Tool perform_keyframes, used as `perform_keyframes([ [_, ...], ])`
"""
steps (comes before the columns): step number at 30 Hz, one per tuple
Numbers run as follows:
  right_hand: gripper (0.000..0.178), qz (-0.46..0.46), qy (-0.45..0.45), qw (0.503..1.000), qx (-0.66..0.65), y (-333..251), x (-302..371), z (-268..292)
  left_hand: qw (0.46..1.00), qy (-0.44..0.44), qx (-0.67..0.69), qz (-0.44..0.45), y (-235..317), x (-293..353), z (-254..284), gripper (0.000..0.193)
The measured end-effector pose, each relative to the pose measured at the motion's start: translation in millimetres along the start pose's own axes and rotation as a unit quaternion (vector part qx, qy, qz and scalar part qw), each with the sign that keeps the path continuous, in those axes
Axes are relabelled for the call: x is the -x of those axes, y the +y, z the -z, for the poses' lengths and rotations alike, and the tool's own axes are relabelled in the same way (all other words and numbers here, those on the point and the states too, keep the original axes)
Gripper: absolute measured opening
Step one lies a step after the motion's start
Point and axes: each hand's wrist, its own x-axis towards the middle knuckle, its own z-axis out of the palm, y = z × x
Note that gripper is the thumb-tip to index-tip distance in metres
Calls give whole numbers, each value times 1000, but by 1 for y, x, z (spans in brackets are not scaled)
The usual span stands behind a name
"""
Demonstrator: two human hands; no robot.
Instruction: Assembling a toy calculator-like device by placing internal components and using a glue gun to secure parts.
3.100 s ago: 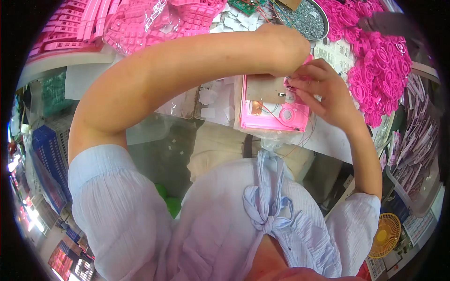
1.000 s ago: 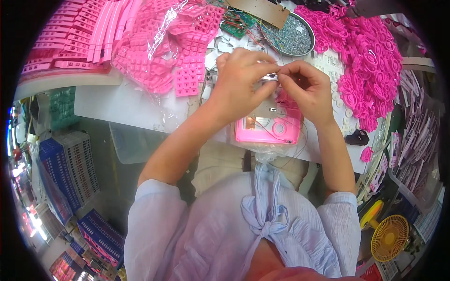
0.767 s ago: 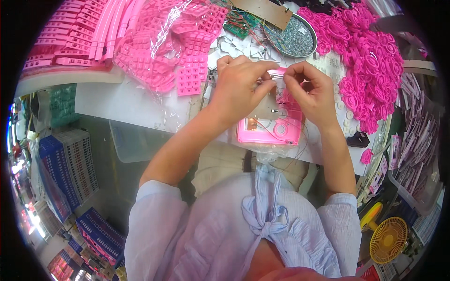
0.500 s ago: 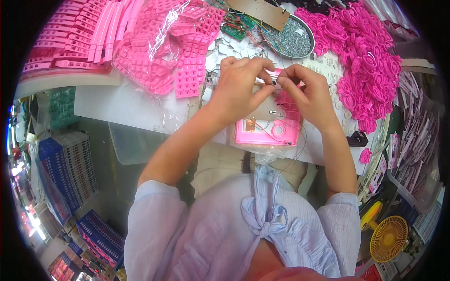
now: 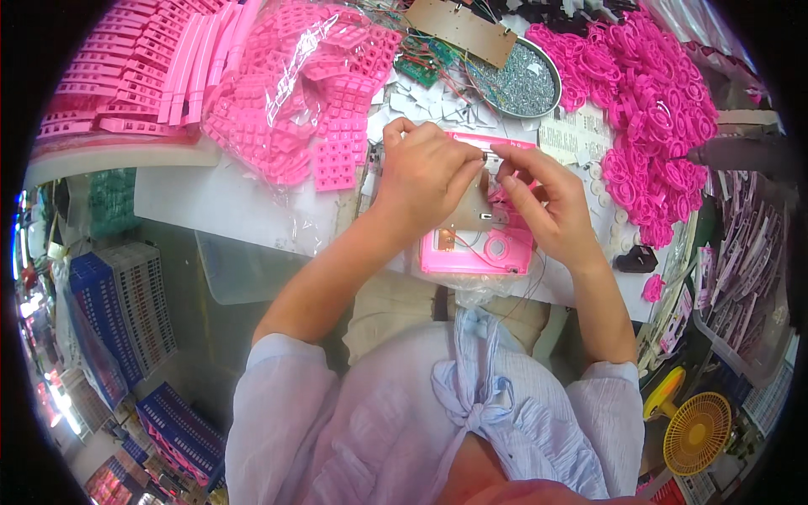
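Head view shows the pink plastic housing (image 5: 475,263) on the tabletop (image 5: 227,198), its long axis running away from the person (image 5: 379,412), lying under the left hand (image 5: 425,172) and right hand (image 5: 549,206), about equally near, both curled narrow, though whether they hold something small I cannot tell.

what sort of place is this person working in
Probably a small assembly workshop or factory bench: there is a big heap of bright pink oval plastic parts, a round dish of small silvery metal pieces, and an open pink rectangular plastic casing with thin wires.
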Motion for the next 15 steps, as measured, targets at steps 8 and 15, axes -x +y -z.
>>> perform_keyframes([
  [8,36,99,148,974,141,23,-93,53,997,-58,25,-46,1,1,5,16],
  [15,36,75,213,784,578,73,-246,52,991,-89,61,73,-1,3,11,8],
])
